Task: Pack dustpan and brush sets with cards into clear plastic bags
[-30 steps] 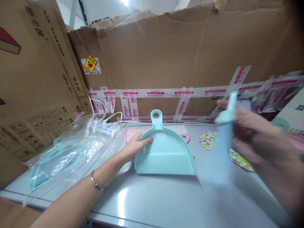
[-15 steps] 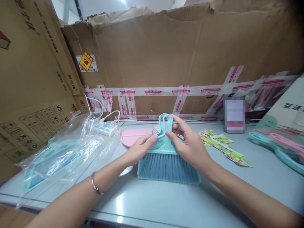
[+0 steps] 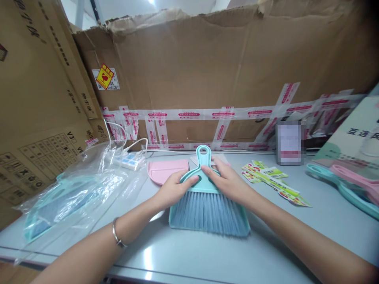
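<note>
A small teal brush (image 3: 204, 179) with blue-grey bristles lies inside a teal dustpan (image 3: 245, 228) in the middle of the grey table (image 3: 189, 256). Their ring handles line up at the far end. My left hand (image 3: 173, 189) presses on the left shoulder of the brush, its fingers curled over the dustpan's edge. On the right shoulder rests my right hand (image 3: 227, 181), fingers flat and pressing down. A pink dustpan (image 3: 166, 170) sits just behind my left hand.
Clear plastic bags (image 3: 74, 193) with a teal set inside lie at the left. A white power strip (image 3: 128, 161) sits behind them. Printed labels (image 3: 272, 179) lie at the right, with teal and pink brushes (image 3: 346, 183) beyond. Taped cardboard walls (image 3: 207, 71) stand around the table.
One second ago my right hand was carrying the brush over from the right. It then laid the brush into the dustpan. Now both hands press it flat, handles aligned.
</note>
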Action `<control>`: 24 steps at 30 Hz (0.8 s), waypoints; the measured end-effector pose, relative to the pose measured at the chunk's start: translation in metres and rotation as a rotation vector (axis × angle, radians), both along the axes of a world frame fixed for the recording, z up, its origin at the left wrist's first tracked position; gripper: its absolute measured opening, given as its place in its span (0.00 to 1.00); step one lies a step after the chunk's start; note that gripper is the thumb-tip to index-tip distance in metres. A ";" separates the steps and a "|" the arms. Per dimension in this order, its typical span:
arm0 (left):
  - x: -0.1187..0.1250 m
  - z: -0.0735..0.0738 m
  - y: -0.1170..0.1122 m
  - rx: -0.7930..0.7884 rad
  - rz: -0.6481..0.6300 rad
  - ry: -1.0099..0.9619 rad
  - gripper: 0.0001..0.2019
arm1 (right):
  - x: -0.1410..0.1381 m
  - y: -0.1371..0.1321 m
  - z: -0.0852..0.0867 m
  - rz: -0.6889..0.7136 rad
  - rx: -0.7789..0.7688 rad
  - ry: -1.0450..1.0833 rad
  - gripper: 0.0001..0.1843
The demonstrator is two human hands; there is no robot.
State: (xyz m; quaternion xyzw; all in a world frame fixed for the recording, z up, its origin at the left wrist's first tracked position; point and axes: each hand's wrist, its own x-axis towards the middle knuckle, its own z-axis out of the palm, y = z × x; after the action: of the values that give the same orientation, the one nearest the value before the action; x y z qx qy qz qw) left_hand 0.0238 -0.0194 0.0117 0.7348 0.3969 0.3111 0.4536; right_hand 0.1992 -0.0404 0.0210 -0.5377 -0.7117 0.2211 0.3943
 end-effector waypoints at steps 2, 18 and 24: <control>0.000 -0.002 0.001 0.043 0.004 0.024 0.20 | -0.001 0.002 0.001 0.014 -0.053 -0.064 0.16; -0.001 -0.004 0.006 0.085 0.020 0.118 0.21 | -0.007 0.004 -0.002 -0.015 -0.016 -0.124 0.13; -0.002 0.000 0.002 0.089 0.041 0.138 0.21 | 0.053 0.018 0.003 -0.021 -0.035 0.055 0.20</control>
State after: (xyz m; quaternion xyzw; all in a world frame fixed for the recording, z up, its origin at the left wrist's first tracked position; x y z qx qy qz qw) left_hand 0.0221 -0.0175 0.0115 0.7656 0.4279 0.2864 0.3857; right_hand 0.2522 -0.0228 0.0240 -0.5457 -0.6910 0.2439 0.4065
